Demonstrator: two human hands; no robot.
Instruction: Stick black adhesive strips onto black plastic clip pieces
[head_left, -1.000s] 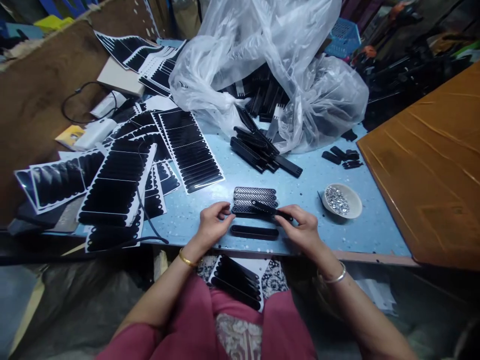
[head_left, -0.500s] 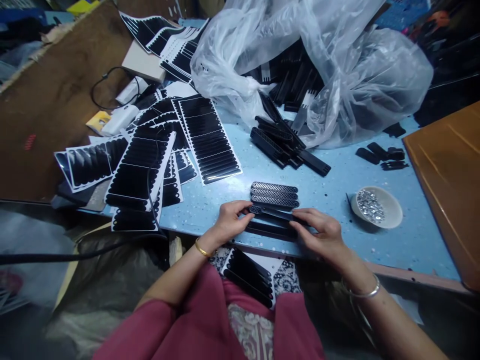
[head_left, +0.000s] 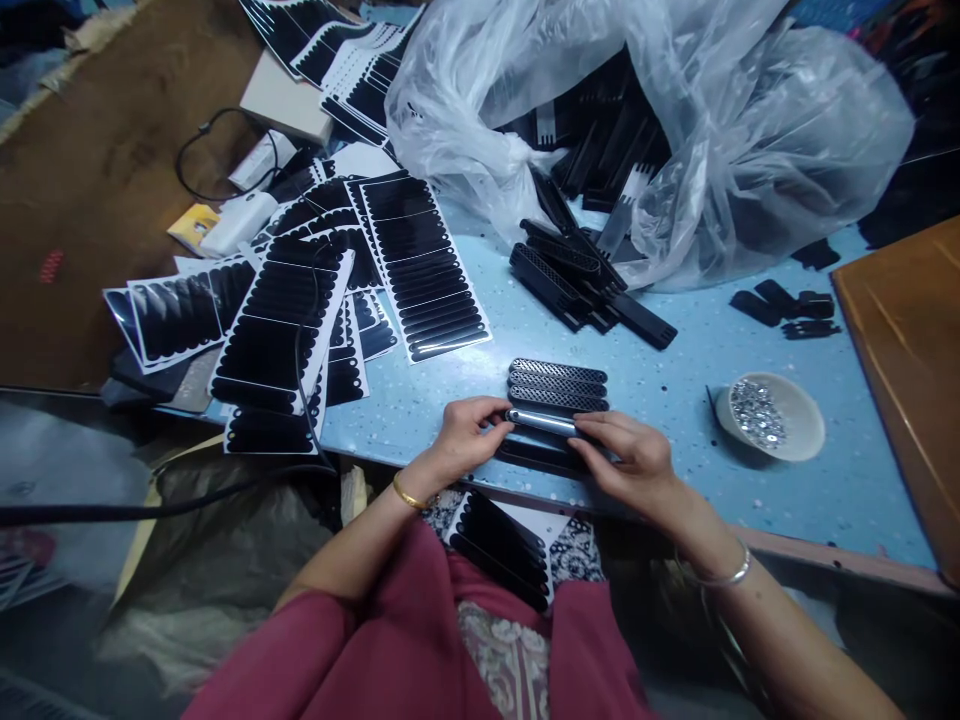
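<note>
Near the table's front edge, my left hand (head_left: 472,437) pinches the left end of a narrow black plastic piece (head_left: 544,422) between thumb and fingers. My right hand (head_left: 630,455) is closed on its right end. A glossy black surface like a sticker covers its upper face and catches the light. Just behind it lie several perforated black pieces (head_left: 557,380) with rounded ends, side by side. Another dark strip (head_left: 540,459) lies in front of it, partly behind my right fingers. On my lap rests a sheet of long black stickers (head_left: 499,550) on white backing.
Black sticker sheets (head_left: 424,265) spread over the left of the blue table (head_left: 652,400). A clear plastic bag (head_left: 765,150) of black parts opens behind, with loose black parts (head_left: 577,275) before it. Rightward stand a white bowl (head_left: 806,420) of small metal bits and a brown board (head_left: 907,370).
The dark strip in my right fingers was slanting over the perforated piece; now it lies along it, showing a shiny face. My right hand has moved slightly left. The view has shifted a little.
</note>
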